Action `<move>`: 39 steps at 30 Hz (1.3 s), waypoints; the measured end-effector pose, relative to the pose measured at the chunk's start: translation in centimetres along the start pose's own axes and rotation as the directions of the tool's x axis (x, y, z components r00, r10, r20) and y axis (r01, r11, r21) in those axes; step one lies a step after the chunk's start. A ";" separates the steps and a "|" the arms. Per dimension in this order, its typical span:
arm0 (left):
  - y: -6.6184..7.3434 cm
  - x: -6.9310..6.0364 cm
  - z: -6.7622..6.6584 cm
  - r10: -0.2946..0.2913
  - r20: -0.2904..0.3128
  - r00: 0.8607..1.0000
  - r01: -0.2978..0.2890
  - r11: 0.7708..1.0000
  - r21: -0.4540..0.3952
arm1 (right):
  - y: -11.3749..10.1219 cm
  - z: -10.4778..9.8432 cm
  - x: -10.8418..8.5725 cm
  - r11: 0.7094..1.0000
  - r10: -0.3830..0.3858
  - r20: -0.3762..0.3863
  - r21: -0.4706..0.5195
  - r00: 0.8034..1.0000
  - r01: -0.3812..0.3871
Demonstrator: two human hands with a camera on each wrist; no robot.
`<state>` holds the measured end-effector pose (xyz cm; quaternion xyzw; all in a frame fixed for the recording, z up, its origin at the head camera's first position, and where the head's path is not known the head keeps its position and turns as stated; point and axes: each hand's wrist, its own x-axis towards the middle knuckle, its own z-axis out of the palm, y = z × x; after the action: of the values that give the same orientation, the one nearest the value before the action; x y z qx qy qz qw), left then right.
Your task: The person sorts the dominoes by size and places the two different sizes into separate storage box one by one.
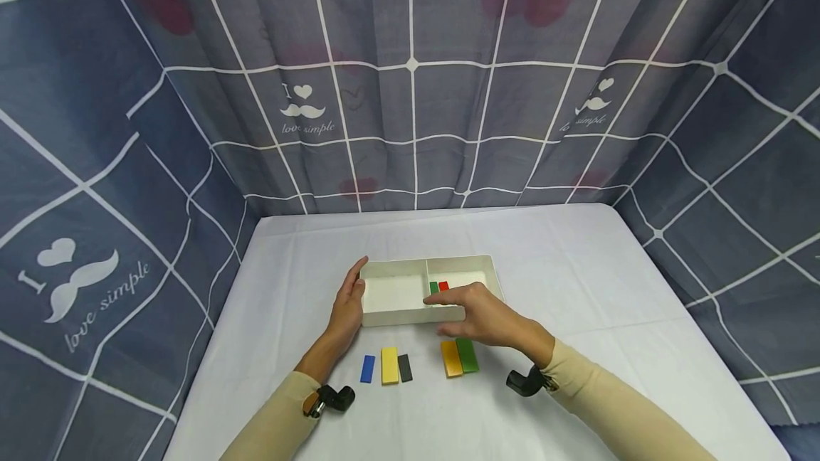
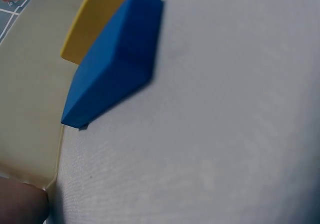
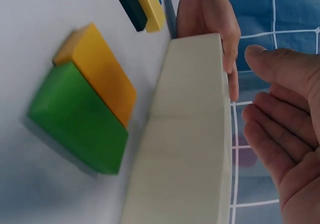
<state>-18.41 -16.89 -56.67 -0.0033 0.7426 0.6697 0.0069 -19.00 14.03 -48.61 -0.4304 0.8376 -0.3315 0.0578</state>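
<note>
My left hand [image 1: 348, 308] rests against the left end of a cream two-compartment box [image 1: 393, 319], fingers extended along it. In the right wrist view, fingers of that hand show at the box's end. Above the right compartment hovers my right hand [image 1: 483, 315], thumb and fingers apart, holding nothing. A green block [image 1: 433, 287] and a red block [image 1: 443, 286] lie in that compartment, partly hidden by this hand. Nearer than the box and by the right hand, an orange block [image 1: 451, 359] touches a larger green block [image 1: 468, 356] on the table.
A blue block [image 1: 367, 369], a yellow block [image 1: 389, 366] and a small dark block [image 1: 405, 368] lie on the white tablecloth [image 1: 288, 276] in front of the box. Grey checked curtains [image 1: 371, 105] enclose the back and sides. A small black camera is worn on each wrist.
</note>
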 end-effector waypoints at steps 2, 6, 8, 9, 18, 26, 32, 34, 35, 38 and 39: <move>0.0 0.1 0.0 -0.001 -0.002 1.000 0.001 1.000 0.001 | -0.1 0.4 -0.1 1.000 -0.003 0.001 0.016 1.000 0.003; 0.0 0.2 0.0 -0.003 -0.007 1.000 0.003 1.000 0.008 | -0.3 1.1 -0.1 0.999 -0.015 0.014 0.042 1.000 0.015; 0.0 0.3 0.0 -0.002 -0.006 1.000 0.002 1.000 0.010 | -0.4 1.5 -0.1 0.999 -0.016 0.020 0.050 1.000 0.015; 0.0 0.3 0.0 -0.001 -0.006 1.000 0.001 1.000 0.012 | -0.4 1.7 -0.2 0.999 -0.015 0.022 0.051 1.000 0.014; 0.2 0.2 0.0 -0.008 0.001 1.000 0.008 1.000 0.010 | -0.5 3.7 -0.3 0.995 -0.034 0.032 0.090 0.999 0.031; 0.0 0.2 0.0 -0.011 0.008 1.000 0.011 1.000 -0.009 | -0.5 5.5 -0.4 0.993 -0.054 0.030 0.103 0.998 0.051; 0.1 0.1 0.0 0.001 0.004 1.000 -0.001 1.000 -0.004 | -0.4 6.8 -0.6 0.990 -0.059 0.029 0.129 0.998 0.055; 0.1 0.1 0.0 -0.002 0.005 1.000 0.002 1.000 -0.001 | -0.4 7.3 -0.6 0.990 -0.061 0.027 0.126 0.998 0.057; 0.1 0.0 0.0 -0.005 0.006 1.000 0.005 1.000 0.001 | -0.3 7.5 -0.6 0.991 -0.062 0.025 0.119 0.998 0.059; 0.0 0.0 0.0 -0.012 0.007 1.000 0.012 1.000 0.000 | -0.4 8.0 -0.7 0.992 -0.058 0.025 0.117 0.998 0.055; 0.0 0.0 0.0 -0.015 0.008 1.000 0.015 1.000 -0.001 | -0.4 8.1 -0.7 0.992 -0.056 0.025 0.119 0.998 0.052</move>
<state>-18.39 -16.92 -56.68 -0.0062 0.7423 0.6699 0.0148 -15.15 10.30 -54.80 -0.4534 0.8037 -0.3756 0.0861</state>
